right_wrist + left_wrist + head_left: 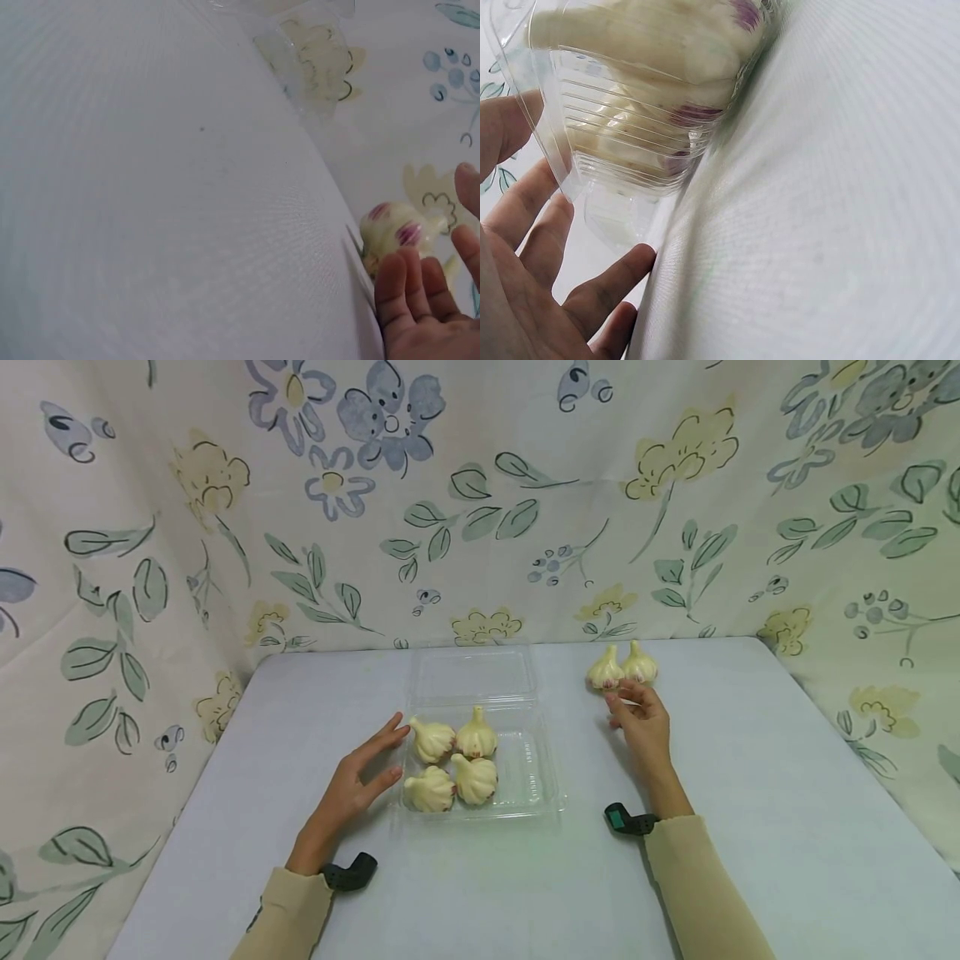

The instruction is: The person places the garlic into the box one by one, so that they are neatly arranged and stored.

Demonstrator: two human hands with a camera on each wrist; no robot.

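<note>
A clear plastic clamshell box (525, 768) lies open on the table, with several garlic bulbs (476, 780) in its left part. My left hand (348, 785) is at the box's left side, fingers spread and fairly straight. In the left wrist view, fingertips (551, 169) of that hand meet the clear rim. Two more garlic bulbs, a left one (604, 671) and a right one (640, 663), sit together at the table's back right. Just in front of them is my right hand (643, 727), its fingers loosely bent around nothing; the right wrist view shows the bulb (394, 229) beyond the fingertips.
The box's clear lid (472, 677) lies folded back toward the table's rear edge. A white cloth covers the table (525, 893). Behind and beside it hangs a flower-patterned curtain (480, 585). Each wrist wears a small black camera (630, 820).
</note>
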